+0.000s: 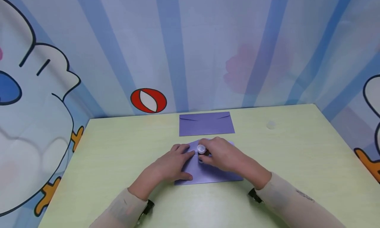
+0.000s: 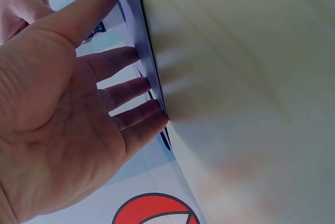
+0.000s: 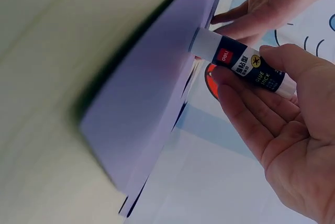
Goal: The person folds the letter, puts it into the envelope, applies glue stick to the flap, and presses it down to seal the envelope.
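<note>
A light purple envelope (image 1: 219,175) lies on the table in front of the person. My left hand (image 1: 173,163) rests on its left part with fingers spread and fairly straight, fingertips pressing the paper, as the left wrist view also shows. Between thumb and fingers, my right hand (image 1: 222,154) grips a glue stick (image 3: 243,62) with a dark blue label and white ends. Its lower end meets the envelope's surface in the right wrist view. Just beyond lies a second, darker purple envelope (image 1: 206,124).
A small whitish translucent cap (image 1: 271,125) sits on the pale yellow-green table (image 1: 297,149), toward the back right. Behind the table hangs a blue striped cloth (image 1: 205,50) with cartoon figures, and it continues along both sides.
</note>
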### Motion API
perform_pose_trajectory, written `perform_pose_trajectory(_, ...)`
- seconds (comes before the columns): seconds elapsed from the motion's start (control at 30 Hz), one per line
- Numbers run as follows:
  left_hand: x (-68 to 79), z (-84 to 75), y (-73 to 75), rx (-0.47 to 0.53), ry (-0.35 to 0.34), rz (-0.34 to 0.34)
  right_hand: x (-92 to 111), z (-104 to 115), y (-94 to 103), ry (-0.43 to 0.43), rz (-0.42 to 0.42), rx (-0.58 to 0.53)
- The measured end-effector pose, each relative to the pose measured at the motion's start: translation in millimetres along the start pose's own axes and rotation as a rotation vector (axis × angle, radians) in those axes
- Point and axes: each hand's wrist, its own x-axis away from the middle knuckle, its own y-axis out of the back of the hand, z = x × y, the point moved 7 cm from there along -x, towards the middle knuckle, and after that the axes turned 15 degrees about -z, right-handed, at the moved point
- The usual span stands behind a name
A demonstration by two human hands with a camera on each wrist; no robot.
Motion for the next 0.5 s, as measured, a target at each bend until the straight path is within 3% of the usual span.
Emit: perform_pose_trajectory(0.5,-0.2,2.6,-3.2,-0.009,0.017,-0.004,20.4,-27.4,22.2,-0.056,-0.022,0.033)
